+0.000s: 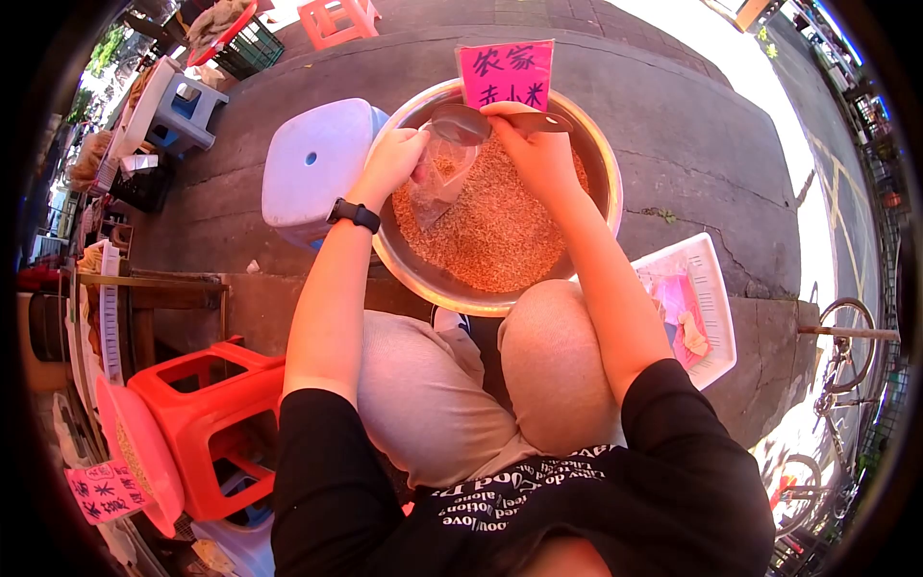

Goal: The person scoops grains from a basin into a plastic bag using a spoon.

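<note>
A wide metal basin (615,183) in front of my knees holds a heap of reddish-brown grain (510,231). Over its left side my left hand (396,159) is closed on the top edge of a clear plastic bag (439,192), which hangs down with a little grain visible inside. My right hand (529,144) grips the handle of a dark ladle (460,125). The ladle's bowl is tilted at the mouth of the bag. A pink sign (506,67) with handwritten characters stands at the basin's far rim.
A pale blue stool (312,159) stands left of the basin. To the right is a white basket (713,298) with pink bags in it. Red stools (207,423) and a pink tray of grain (144,462) are at lower left. Bicycles (832,423) stand at far right.
</note>
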A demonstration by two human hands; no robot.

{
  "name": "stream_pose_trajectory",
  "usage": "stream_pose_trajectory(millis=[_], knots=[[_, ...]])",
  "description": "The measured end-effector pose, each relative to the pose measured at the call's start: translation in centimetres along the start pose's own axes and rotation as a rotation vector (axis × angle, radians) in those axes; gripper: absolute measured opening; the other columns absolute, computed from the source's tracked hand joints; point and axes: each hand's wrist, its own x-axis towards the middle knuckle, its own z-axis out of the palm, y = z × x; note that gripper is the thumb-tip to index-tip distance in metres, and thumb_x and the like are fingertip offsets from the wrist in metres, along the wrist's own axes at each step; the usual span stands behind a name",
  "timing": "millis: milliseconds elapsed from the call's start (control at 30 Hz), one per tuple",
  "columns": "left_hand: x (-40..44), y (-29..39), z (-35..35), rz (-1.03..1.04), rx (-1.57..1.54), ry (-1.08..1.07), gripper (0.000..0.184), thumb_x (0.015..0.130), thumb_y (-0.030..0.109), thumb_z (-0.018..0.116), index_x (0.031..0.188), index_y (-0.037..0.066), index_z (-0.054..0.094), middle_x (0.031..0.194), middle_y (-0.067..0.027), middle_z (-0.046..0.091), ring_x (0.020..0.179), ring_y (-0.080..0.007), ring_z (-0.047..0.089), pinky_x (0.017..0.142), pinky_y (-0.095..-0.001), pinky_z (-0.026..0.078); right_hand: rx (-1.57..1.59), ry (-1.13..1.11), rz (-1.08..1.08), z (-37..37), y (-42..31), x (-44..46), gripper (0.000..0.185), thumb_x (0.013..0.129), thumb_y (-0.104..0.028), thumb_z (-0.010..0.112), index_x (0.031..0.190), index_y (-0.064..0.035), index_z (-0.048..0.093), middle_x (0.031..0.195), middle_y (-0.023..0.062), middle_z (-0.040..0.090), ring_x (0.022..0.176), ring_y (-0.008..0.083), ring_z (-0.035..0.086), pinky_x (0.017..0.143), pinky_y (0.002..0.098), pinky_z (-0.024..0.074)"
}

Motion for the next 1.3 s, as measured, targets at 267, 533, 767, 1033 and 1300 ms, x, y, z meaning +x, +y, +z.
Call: stream_pose_trajectory(millis=[267, 533, 767, 1033, 1300], knots=[[0.6, -2.6, -3.5, -0.034, 0.123, 0.223, 0.031, 0.077, 0.021, 0.043, 0.054, 0.001, 0.05, 0.047, -0.0062, 0.049, 0.045, -0.0138, 0.047, 0.045, -0.0274, 0.035, 0.215, 0.207, 0.044, -1.7, 2.2, 0.6, 0.013, 0.08, -0.009, 0.05, 0.089, -0.0015, 0.057, 0.072, 0.0015, 0.056, 0.065, 0.0086, 0.051, 0.059, 0.0217, 0.0402], [0.1, -8.2, -8.3, -0.343, 0.481, 0.507, 0.025, 0.069, 0.022, 0.045, 0.061, 0.001, 0.055, 0.06, -0.0139, 0.055, 0.061, -0.0271, 0.054, 0.058, -0.0378, 0.04, 0.134, 0.147, 0.665, -6.7, 12.0, -2.7, 0.026, 0.081, -0.02, 0.051, 0.097, 0.0001, 0.05, 0.086, 0.0089, 0.056, 0.058, 0.0149, 0.058, 0.052, 0.0228, 0.0489], [1.9, -3.3, -4.2, 0.41, 0.515, 0.854, 0.015, 0.071, 0.011, 0.046, 0.077, 0.002, 0.056, 0.079, -0.0156, 0.056, 0.082, -0.0294, 0.053, 0.073, -0.0375, 0.04, 0.181, -0.137, 0.908, -7.2, 13.3, -4.6, 0.026, 0.079, -0.02, 0.051, 0.097, -0.0013, 0.049, 0.086, 0.0103, 0.056, 0.06, 0.0158, 0.059, 0.053, 0.0239, 0.0499], [3.6, -1.6, 8.5, 0.433, 0.303, -0.139, 0.024, 0.073, 0.004, 0.04, 0.093, -0.003, 0.052, 0.09, -0.0214, 0.055, 0.088, -0.0326, 0.052, 0.078, -0.0352, 0.041, 0.232, -0.267, 1.045, -7.9, 13.0, -4.8, 0.026, 0.078, -0.022, 0.052, 0.096, -0.0037, 0.048, 0.084, 0.0111, 0.056, 0.061, 0.0184, 0.06, 0.054, 0.0254, 0.0508], [6.5, -6.5, 11.4, 0.265, 0.398, -0.249, 0.031, 0.069, 0.003, 0.04, 0.096, -0.006, 0.052, 0.098, -0.0244, 0.051, 0.094, -0.0341, 0.049, 0.082, -0.0366, 0.039, 0.223, -0.373, 1.087, -7.9, 14.2, -4.8, 0.026, 0.078, -0.023, 0.053, 0.097, -0.0053, 0.048, 0.081, 0.0094, 0.057, 0.061, 0.0175, 0.06, 0.055, 0.025, 0.0506]])
